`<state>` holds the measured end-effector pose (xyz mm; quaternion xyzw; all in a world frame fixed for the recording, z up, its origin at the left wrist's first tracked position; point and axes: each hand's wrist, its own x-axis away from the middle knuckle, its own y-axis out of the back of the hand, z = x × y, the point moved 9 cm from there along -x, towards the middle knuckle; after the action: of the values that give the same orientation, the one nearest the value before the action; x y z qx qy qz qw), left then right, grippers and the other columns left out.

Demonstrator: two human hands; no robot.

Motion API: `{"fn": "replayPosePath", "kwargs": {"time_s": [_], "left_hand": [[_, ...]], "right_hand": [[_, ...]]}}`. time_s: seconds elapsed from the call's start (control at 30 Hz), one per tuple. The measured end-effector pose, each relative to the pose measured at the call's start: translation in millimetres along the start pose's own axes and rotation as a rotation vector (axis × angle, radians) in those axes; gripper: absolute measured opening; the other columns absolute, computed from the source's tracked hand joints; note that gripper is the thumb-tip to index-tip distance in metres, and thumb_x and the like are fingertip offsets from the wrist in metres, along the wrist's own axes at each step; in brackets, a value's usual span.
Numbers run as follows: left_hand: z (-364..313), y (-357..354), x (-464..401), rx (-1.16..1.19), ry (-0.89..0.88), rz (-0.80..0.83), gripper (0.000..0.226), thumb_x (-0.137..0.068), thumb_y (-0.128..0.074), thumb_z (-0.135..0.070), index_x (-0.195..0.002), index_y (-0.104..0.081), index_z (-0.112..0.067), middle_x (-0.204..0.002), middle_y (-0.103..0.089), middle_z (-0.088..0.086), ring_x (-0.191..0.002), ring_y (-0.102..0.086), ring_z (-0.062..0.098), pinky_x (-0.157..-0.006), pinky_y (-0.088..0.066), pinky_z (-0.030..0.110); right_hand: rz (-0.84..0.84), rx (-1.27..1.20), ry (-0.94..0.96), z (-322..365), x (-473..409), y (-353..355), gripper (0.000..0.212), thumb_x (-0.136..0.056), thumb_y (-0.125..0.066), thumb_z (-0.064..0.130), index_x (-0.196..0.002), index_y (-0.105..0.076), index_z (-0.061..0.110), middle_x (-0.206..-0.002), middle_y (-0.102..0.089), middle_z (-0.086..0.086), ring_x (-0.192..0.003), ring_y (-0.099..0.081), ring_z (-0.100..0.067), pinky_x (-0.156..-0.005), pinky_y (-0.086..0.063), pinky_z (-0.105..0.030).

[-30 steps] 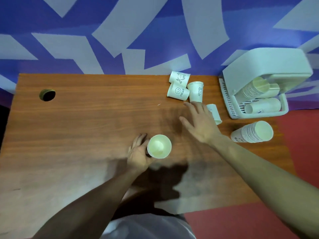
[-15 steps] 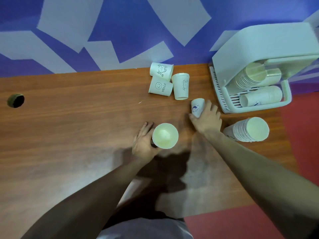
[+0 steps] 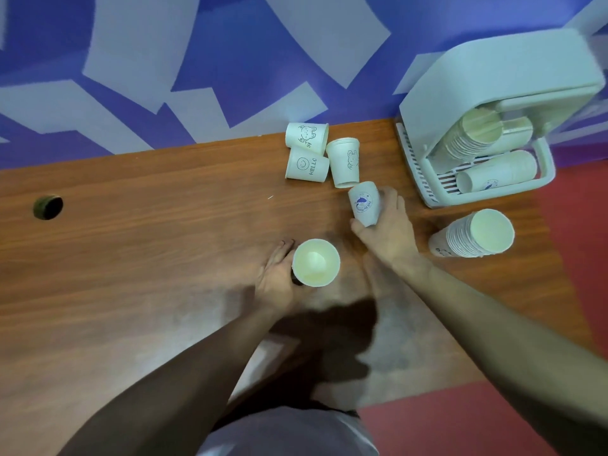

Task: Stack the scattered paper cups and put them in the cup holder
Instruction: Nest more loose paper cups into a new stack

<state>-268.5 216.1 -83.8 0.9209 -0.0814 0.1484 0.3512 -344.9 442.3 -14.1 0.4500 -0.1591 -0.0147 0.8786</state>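
Holder (image 3: 427,179) with stacked cups (image 3: 467,139), hands gripping cups

A wood-grain counter (image 3: 131,258) runs across the view, with 1 round cable hole (image 3: 48,207) near its left end. Behind it stands a wall (image 3: 230,60) patterned in purple and pale grey angular shapes. A red floor (image 3: 575,258) shows at right.

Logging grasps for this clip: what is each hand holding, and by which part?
Left hand grips the upright cup by its side wall. Right hand grips the blue-logo cup round its side.
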Motion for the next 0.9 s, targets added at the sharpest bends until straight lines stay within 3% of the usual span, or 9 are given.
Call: {"fn": "replayPosePath", "kwargs": {"time_s": [0.13, 0.27, 0.37, 0.5, 0.67, 0.77, 0.9], "left_hand": [[7, 0, 16, -0.018, -0.002, 0.024, 0.088, -0.062, -0.085, -0.044, -0.139, -0.047, -0.026, -0.15, -0.042, -0.002, -0.141, -0.035, 0.02, -0.111, -0.032, 0.045], [13, 1, 35, -0.054, -0.006, 0.04, 0.091, -0.062, -0.078, -0.057, -0.141, -0.045, -0.028, -0.153, -0.038, -0.004, -0.144, -0.03, 0.016, -0.111, -0.031, 0.043], [16, 4, 45, -0.062, 0.008, 0.057, 0.09, -0.067, -0.083, -0.049, -0.144, -0.042, -0.028, -0.154, -0.036, -0.003, -0.144, -0.028, 0.015, -0.112, -0.029, 0.042], [20, 4, 57, -0.089, 0.008, 0.089, 0.097, -0.059, -0.069, -0.073, -0.143, -0.041, -0.034, -0.154, -0.036, -0.005, -0.144, -0.028, 0.014, -0.111, -0.031, 0.044], [29, 0, 66, -0.13, 0.024, 0.107, 0.093, -0.06, -0.06, -0.077, -0.143, -0.041, -0.038, -0.154, -0.034, -0.01, -0.146, -0.022, 0.012, -0.113, -0.027, 0.042], [30, 2, 69, -0.125, 0.042, 0.105, 0.081, -0.068, -0.065, -0.062, -0.141, -0.043, -0.035, -0.152, -0.037, -0.008, -0.144, -0.028, 0.012, -0.111, -0.028, 0.04], [30, 3, 72, -0.142, 0.036, 0.115, 0.075, -0.08, -0.067, -0.045, -0.147, -0.034, -0.035, -0.159, -0.025, -0.009, -0.148, -0.016, 0.01, -0.112, -0.018, 0.035]], "right_hand": [[0.02, -0.006, 0.177, 51, 37, 23, 0.069, -0.075, -0.074, 0.048, -0.128, -0.041, 0.02, -0.121, -0.046, 0.0, -0.104, -0.057, -0.025, -0.083, -0.051, -0.047], [0.077, 0.052, 0.391, 103, 79, 40, 0.069, -0.07, -0.064, 0.064, -0.125, -0.051, 0.024, -0.116, -0.048, 0.006, -0.102, -0.058, -0.018, -0.081, -0.052, -0.044], [0.193, 0.157, 0.439, 123, 107, 39, 0.063, -0.072, -0.07, 0.06, -0.117, -0.048, 0.022, -0.109, -0.054, 0.006, -0.095, -0.058, -0.021, -0.077, -0.051, -0.043], [0.274, 0.345, 0.515, 138, 140, 25, 0.051, -0.072, -0.07, 0.055, -0.103, -0.044, 0.023, -0.095, -0.052, 0.008, -0.087, -0.056, -0.021, -0.066, -0.046, -0.035], [0.271, 0.455, 0.625, 145, 161, -1, 0.05, -0.07, -0.064, 0.056, -0.107, -0.049, 0.026, -0.094, -0.049, 0.007, -0.089, -0.056, -0.021, -0.064, -0.049, -0.036], [0.266, 0.53, 0.686, 151, 171, -16, 0.053, -0.07, -0.061, 0.056, -0.111, -0.051, 0.024, -0.097, -0.053, 0.005, -0.091, -0.057, -0.022, -0.067, -0.05, -0.037], [0.248, 0.608, 0.71, 142, 177, -39, 0.065, -0.07, -0.064, 0.057, -0.123, -0.053, 0.022, -0.111, -0.054, -0.002, -0.101, -0.054, -0.026, -0.081, -0.048, -0.041]]}}
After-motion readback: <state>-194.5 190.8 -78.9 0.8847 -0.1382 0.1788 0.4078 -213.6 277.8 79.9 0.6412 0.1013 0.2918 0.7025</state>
